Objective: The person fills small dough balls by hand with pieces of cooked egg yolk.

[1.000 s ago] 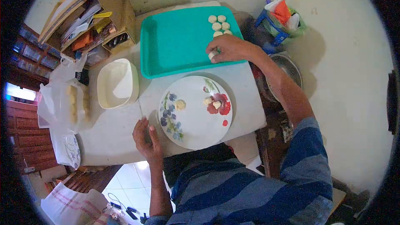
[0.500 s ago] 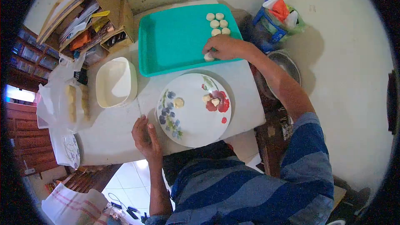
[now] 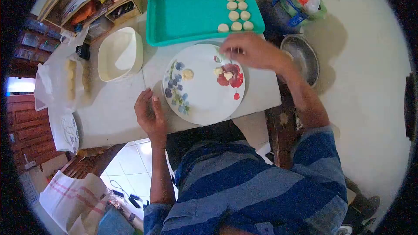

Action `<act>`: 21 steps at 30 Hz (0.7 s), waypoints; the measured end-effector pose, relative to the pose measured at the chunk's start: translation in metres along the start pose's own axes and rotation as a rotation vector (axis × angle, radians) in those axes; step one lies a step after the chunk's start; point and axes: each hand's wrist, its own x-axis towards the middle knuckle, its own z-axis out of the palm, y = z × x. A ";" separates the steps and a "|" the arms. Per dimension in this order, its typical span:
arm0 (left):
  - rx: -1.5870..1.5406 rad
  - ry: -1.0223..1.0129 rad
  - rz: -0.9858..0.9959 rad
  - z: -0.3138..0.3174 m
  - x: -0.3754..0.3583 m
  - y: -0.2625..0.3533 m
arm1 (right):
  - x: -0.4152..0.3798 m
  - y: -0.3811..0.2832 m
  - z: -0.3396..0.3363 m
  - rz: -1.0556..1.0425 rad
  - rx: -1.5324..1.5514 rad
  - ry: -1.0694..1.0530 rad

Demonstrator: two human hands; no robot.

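Observation:
My right hand [image 3: 251, 51] is above the far right rim of the white floral plate [image 3: 202, 100], somewhat blurred. Its fingers look loosely bent and apart, with nothing visible between them. On the plate lie small pale dough pieces: one flattened piece [image 3: 187, 75] at left and two lumps [image 3: 227, 75] on the red flower. Beyond it, the green tray [image 3: 187, 13] carries several round dough balls [image 3: 233, 16] in rows along its right side. My left hand [image 3: 151, 114] rests open beside the plate's left edge, palm partly turned up and holding nothing.
A cream square tub [image 3: 120, 55] stands left of the plate. Farther left are a plastic bag [image 3: 58, 80] with long pale dough rolls and another plate [image 3: 69, 132]. A cardboard organizer [image 3: 124, 8] sits at the back left. Right of the table are a metal pot [image 3: 302, 58] and a blue basket [image 3: 296, 19].
My right hand has left the dough ball at the tray's near edge and moved back toward the plate. The view has tilted down; my left hand stays beside the plate.

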 end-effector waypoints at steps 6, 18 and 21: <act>-0.069 0.005 0.036 0.001 -0.003 -0.002 | -0.020 -0.005 0.073 -0.072 -0.130 0.148; 0.242 -0.227 0.291 0.015 -0.045 0.062 | -0.024 -0.062 0.140 0.063 0.137 0.497; 0.317 -0.334 0.298 0.024 -0.051 0.064 | -0.028 -0.063 0.149 0.093 -0.078 0.351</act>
